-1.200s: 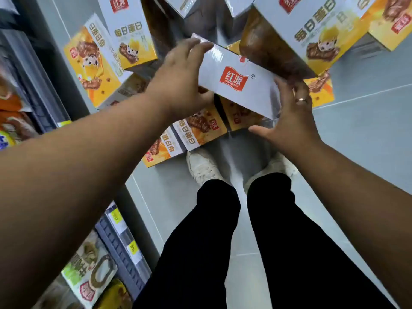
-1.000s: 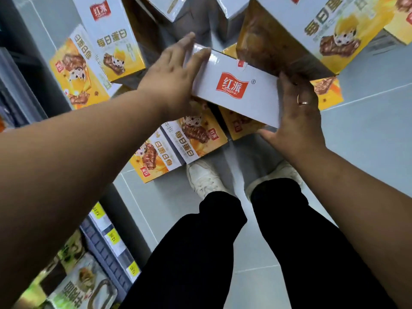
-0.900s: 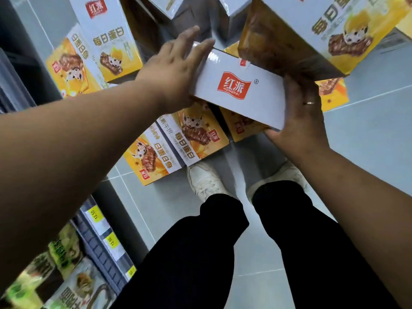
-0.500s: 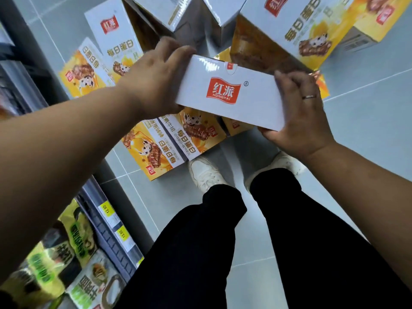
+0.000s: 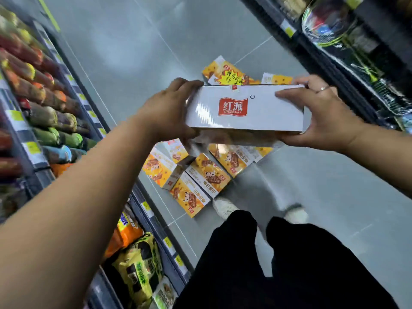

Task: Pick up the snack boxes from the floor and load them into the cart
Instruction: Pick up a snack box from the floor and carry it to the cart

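Nearest the camera, the person's black trousers (image 5: 278,264) fill the bottom of the view, with two pale shoes (image 5: 225,208) planted on the grey tiled floor (image 5: 334,186). At the lower left edge of the aisle a shelf unit (image 5: 156,224) carries yellow and orange snack bags (image 5: 138,270), with yellow price tags along its front rail. Just ahead of the shoes, several yellow snack boxes (image 5: 200,175) lie scattered flat on the floor, touching and partly overlapping one another, close against the foot of the left shelf unit. Above them, lifted clear of the floor, a white box (image 5: 245,110) with a red logo panel is held level between both hands. The left hand (image 5: 169,110) wraps its left end, fingers curled over the top edge and thumb underneath; the right hand (image 5: 321,114) clasps the right end, thumb lying across the white face and a ring on one finger behind. Beyond the held box, more yellow boxes (image 5: 225,72) sit on the floor, one bearing a yellow starburst label, partly hidden by the box's top edge. Along the left side, rows of blurred red, orange and green packets (image 5: 40,90) fill the upper shelves. At the far right another dark shelf unit (image 5: 356,52) holds shiny wrapped goods. No cart shows in view.
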Demonstrator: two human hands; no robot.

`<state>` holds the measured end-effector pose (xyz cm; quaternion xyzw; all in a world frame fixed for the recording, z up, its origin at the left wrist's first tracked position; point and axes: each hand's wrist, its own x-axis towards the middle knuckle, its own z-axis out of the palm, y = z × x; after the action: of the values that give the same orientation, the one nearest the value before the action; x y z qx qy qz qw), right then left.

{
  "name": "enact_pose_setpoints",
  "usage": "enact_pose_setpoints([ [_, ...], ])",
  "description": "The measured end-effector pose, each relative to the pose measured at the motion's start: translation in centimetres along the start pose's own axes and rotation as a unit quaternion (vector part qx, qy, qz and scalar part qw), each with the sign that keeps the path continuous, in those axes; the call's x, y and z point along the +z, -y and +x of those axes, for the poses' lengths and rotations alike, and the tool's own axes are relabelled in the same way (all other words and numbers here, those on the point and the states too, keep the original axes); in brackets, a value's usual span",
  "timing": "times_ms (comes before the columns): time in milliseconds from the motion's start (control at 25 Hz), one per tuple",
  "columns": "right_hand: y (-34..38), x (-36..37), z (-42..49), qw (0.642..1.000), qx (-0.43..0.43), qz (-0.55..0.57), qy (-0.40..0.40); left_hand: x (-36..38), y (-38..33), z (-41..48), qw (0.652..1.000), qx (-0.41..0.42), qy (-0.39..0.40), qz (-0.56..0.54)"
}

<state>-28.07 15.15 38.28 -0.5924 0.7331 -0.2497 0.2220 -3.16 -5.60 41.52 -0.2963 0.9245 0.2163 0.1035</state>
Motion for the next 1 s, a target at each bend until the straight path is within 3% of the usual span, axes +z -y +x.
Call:
enact_pose_setpoints([
  [200,4.4,-16.2,-6.7,0.997,-0.019,0.029,-0.064,-12.4,-12.0,-3.0,0.992,0.084,-0.059,-0.08],
  [360,6.0,-26.3,-15.4,0.975,-0.001,0.178,-0.136,-16.8,-22.6,-5.4,0.976,0.15,-0.043,-0.154],
  [560,5.8,-35.5,-30.7,0.887,0.03,0.365,-0.28,-18.4,-38.5,-7.0,0.936,0.207,0.013,-0.284],
  [760,5.0,-41.1,-44.6,0.802,0.083,0.381,-0.452,-16.4,-54.2,-6.7,0.874,0.256,0.072,-0.407],
  [1000,4.6,-44.3,-56.5,0.679,0.122,0.377,-0.618,-11.4,-69.9,-6.5,0.785,0.254,0.146,-0.545],
])
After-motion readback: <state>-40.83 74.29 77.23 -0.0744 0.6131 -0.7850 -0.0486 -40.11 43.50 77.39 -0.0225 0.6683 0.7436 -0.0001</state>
